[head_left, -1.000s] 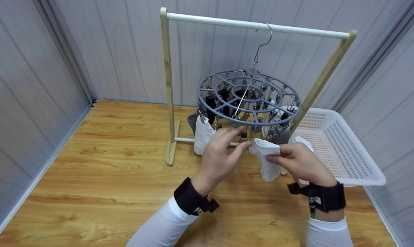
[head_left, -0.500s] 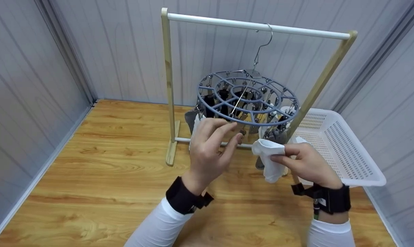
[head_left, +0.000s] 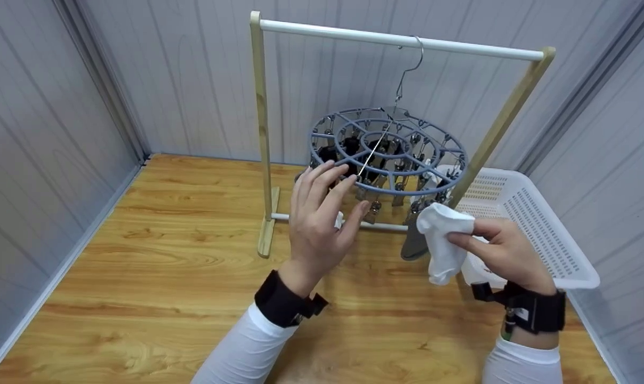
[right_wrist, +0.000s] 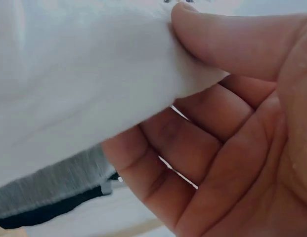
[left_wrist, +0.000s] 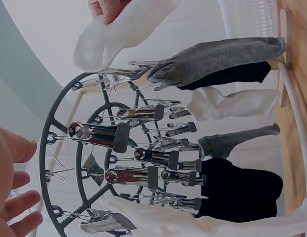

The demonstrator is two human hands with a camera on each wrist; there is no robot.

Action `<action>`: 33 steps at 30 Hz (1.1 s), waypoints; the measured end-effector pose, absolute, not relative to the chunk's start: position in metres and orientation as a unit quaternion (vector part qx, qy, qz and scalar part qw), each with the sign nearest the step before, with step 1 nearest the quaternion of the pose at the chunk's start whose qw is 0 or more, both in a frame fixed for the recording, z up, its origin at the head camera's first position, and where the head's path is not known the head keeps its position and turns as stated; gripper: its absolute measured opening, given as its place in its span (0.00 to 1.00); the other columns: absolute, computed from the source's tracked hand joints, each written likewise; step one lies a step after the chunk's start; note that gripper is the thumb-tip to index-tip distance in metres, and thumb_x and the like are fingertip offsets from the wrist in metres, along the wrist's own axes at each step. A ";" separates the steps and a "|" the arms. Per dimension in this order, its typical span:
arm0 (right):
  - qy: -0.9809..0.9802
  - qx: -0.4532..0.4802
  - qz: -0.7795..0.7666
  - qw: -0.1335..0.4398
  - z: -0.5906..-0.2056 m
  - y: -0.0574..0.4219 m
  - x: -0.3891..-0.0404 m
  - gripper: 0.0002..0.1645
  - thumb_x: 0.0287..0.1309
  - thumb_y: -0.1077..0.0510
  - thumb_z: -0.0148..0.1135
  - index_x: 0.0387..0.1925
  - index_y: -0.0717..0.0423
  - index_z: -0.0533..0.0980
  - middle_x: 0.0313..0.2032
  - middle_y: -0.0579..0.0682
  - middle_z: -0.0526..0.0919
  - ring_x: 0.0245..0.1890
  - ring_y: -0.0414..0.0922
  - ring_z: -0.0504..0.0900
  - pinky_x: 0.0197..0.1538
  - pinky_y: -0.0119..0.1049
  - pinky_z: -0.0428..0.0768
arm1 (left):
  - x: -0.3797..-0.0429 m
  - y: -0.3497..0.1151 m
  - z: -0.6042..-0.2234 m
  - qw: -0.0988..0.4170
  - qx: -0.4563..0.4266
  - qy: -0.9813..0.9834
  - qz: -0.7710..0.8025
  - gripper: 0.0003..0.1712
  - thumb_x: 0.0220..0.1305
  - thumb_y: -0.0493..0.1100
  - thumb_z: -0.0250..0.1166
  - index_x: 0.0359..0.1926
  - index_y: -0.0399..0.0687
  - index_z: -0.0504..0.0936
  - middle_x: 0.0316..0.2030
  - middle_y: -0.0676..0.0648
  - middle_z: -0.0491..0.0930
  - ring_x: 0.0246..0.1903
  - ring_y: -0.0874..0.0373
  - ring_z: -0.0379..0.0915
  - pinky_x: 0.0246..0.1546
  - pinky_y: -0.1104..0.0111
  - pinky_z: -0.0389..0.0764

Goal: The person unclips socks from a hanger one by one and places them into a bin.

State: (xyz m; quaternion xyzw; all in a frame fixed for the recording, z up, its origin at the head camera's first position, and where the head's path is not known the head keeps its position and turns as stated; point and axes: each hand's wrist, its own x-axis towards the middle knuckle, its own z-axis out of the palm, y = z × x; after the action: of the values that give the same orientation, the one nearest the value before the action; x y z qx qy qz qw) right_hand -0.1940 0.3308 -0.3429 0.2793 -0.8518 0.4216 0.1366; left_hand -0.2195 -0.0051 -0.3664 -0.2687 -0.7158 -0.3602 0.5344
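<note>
My right hand (head_left: 506, 250) pinches a white sock (head_left: 443, 248) by its cuff between thumb and fingers. The sock hangs in front of the right side of a round blue-grey clip hanger (head_left: 388, 191). In the right wrist view the white sock (right_wrist: 84, 89) fills the upper left. My left hand (head_left: 319, 229) is at the hanger's front left, fingers spread and holding nothing. The left wrist view has the left hand (left_wrist: 15, 182) apart from the ring. A bare metal clip (left_wrist: 101, 136) hangs nearby. Clipped up are a grey sock (left_wrist: 217, 59), black socks (left_wrist: 240, 185) and white ones (left_wrist: 237, 103).
The hanger hooks onto the white bar (head_left: 348, 34) of a wooden stand (head_left: 262, 133). A white perforated basket (head_left: 562, 229) stands right of it, partly behind the right hand. The wood-grain tabletop (head_left: 167, 240) lies below, with panel walls around.
My left hand has moved left and slightly up from the front clips, its fingers spreading. My right hand has carried the white sock to the right. The hanger has swayed slightly.
</note>
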 end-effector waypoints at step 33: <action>-0.938 -0.016 0.335 0.085 -0.382 0.416 -0.242 0.33 0.86 0.41 0.55 0.60 0.71 0.82 0.51 0.68 0.88 0.40 0.45 0.82 0.37 0.28 0.81 | -0.220 -0.007 -0.367 0.515 -0.272 -0.730 -0.357 0.20 0.74 0.43 0.75 0.62 0.39 0.88 0.62 0.37 0.85 0.69 0.39 0.76 0.79 0.44 0.67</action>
State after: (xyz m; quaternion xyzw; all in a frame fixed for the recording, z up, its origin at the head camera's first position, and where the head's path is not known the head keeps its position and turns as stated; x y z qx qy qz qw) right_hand -0.2422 0.4156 -0.3823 -0.0160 -0.9381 0.3354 0.0846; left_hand -0.2202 -0.0073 -0.3669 -0.2721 -0.7301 -0.3573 0.5151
